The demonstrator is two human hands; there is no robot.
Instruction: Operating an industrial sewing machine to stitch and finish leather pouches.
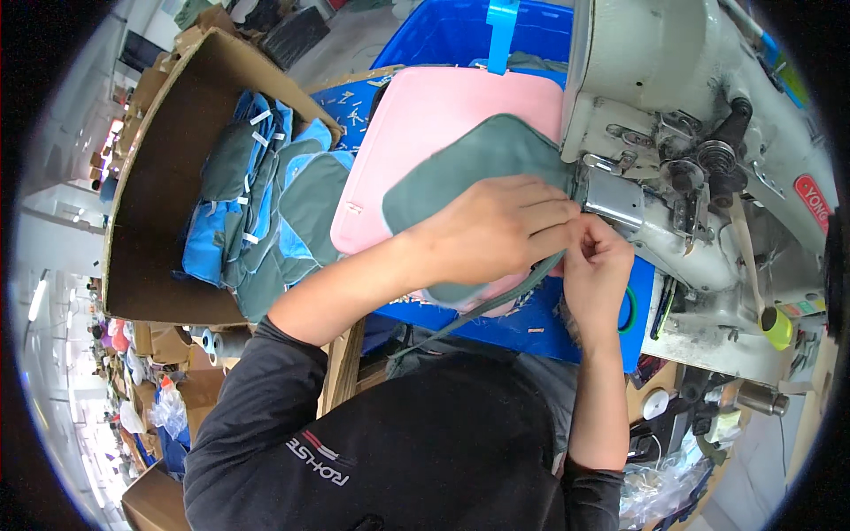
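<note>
A grey-green fabric piece (478, 159) with rounded corners lies partly over a pink board (434, 102), its right end beside the metal plate of a sewing machine (615, 196). My left hand (500, 226) rests across the fabric, fingers bent together at its right edge. Touching those fingertips is my right hand (598, 265), closed in a pinch beside the machine. A narrow dark green fabric strip (478, 311) runs from between my hands down toward my lap. Its upper end, and exactly what my fingertips pinch, are hidden by the fingers.
On the left stands an open cardboard box (146, 212) with several blue and green fabric pieces (305, 208). A blue bin (425, 35) sits behind the blue work surface (549, 327), which carries thread scraps. A green ring (629, 310) lies right of my right hand.
</note>
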